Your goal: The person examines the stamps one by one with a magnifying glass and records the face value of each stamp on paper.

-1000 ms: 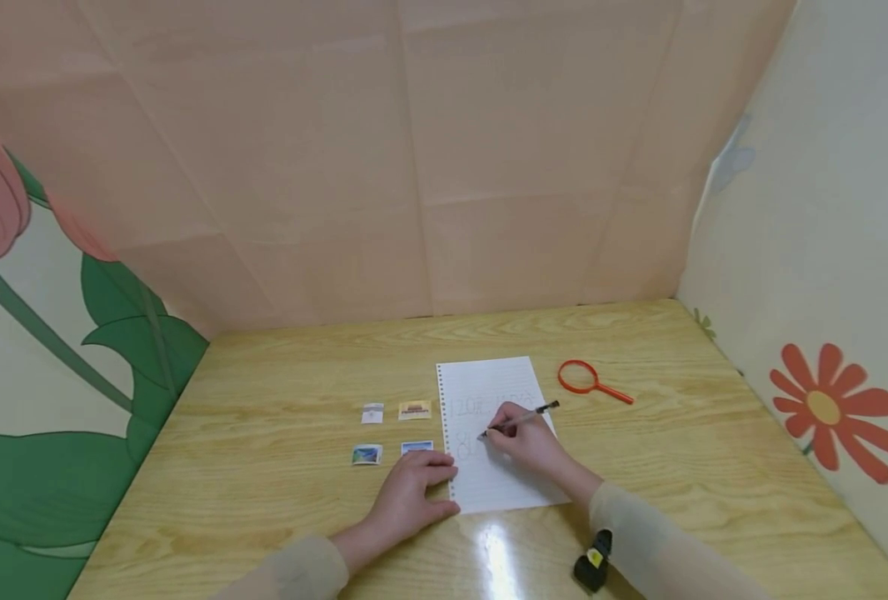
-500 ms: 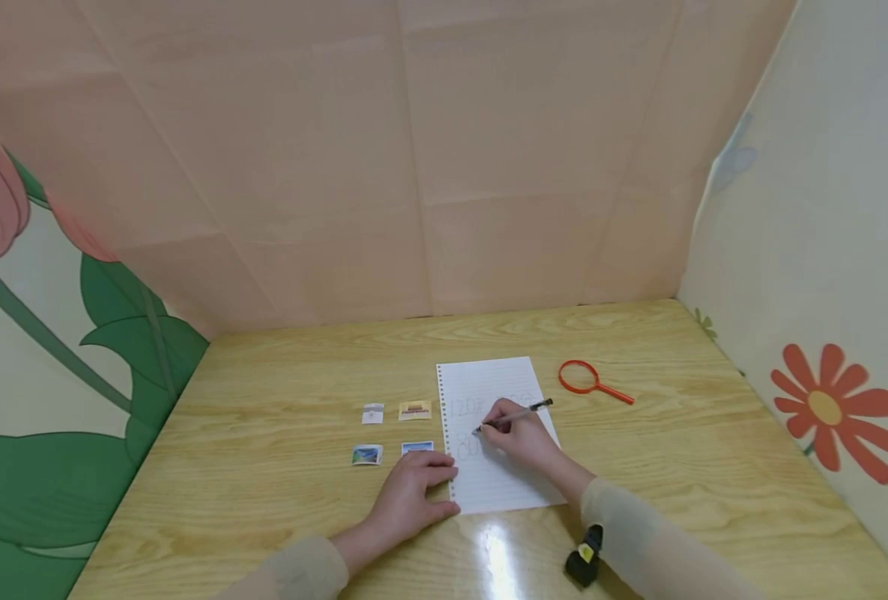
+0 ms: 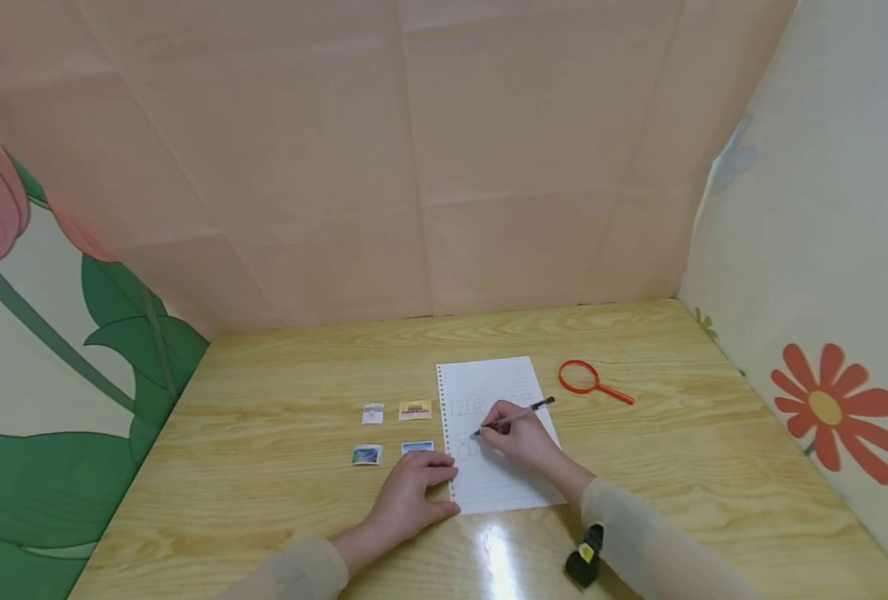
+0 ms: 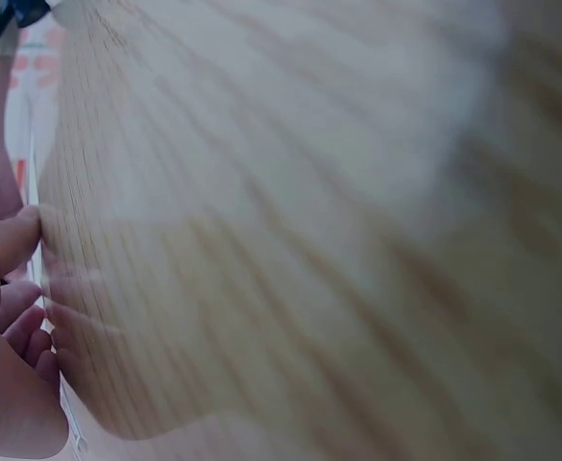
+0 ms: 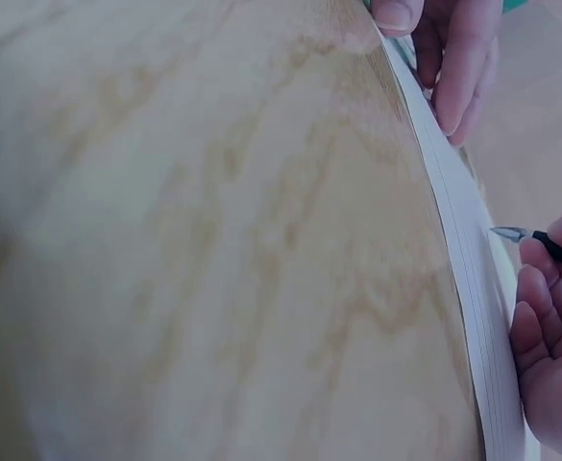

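Note:
My right hand (image 3: 522, 437) pinches a pen (image 3: 522, 412), its tip at the left part of a lined, hole-punched sheet of paper (image 3: 500, 487). Faint pencil-thin writing runs in two lines on the sheet, partly covered by the hand. In the right wrist view the metal tip of the pen (image 5: 511, 232) points at the paper. My left hand (image 3: 410, 492) rests with relaxed, spread fingers on the lower left edge of the sheet. Its fingers lie beside a small blue picture card (image 3: 417, 447), covering the lower part of it.
Left of the sheet lie a yellow picture card (image 3: 415, 410), a small white card (image 3: 372, 413) and a green-blue picture card (image 3: 367, 454). A red magnifying glass (image 3: 615, 393) lies to the right on the wooden table (image 3: 279, 417). A black wrist device (image 3: 585, 562) hangs at the right sleeve.
My right hand has shifted slightly left with the pen, its tip moving a little across the second line of writing. The left hand has stayed in place.

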`<state>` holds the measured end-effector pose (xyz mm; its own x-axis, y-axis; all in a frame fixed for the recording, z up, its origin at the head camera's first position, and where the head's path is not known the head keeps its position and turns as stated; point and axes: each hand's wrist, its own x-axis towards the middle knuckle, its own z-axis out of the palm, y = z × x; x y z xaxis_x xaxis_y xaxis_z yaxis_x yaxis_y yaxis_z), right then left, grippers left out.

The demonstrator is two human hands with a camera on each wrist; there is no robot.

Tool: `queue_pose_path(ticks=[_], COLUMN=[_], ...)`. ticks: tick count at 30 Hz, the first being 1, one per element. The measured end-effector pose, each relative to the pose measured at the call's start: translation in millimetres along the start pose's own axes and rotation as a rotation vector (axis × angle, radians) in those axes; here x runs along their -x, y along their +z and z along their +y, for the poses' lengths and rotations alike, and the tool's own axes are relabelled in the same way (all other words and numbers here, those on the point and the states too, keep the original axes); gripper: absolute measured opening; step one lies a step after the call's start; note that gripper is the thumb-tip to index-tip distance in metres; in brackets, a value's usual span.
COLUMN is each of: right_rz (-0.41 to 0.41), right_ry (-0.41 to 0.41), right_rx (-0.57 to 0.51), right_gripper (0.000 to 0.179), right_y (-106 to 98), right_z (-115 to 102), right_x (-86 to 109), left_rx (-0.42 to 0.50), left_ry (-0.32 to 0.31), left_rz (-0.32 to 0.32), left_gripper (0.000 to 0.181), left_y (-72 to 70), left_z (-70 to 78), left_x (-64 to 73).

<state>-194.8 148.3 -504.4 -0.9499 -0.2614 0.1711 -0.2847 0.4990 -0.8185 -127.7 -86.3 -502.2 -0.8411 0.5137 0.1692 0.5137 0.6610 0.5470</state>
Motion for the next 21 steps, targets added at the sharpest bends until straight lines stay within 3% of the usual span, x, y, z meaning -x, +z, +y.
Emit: queue_pose_path(ticks=[7, 15, 21], right_rz=[0.009, 0.077, 0.071], right_ry=[0.058, 0.126, 0.142], right_rx=[-0.028, -0.014, 0.001], right_gripper=[0.008, 0.011, 0.01], right_y=[-2.5, -7.1, -7.9], right_z=[-1.9, -2.9, -0.8], right_x=[2.4, 5.8, 5.3], left_rx=[0.004, -0.002, -0.015], left_ry=[0.005, -0.004, -0.005], left_rz=[0.002, -0.01, -0.011], left_gripper=[0.047, 0.047, 0.047], left_y=[-0.1, -1.5, -0.1], left_z=[0.5, 0.5, -1.0], left_x=[0.4, -0.4, -0.8])
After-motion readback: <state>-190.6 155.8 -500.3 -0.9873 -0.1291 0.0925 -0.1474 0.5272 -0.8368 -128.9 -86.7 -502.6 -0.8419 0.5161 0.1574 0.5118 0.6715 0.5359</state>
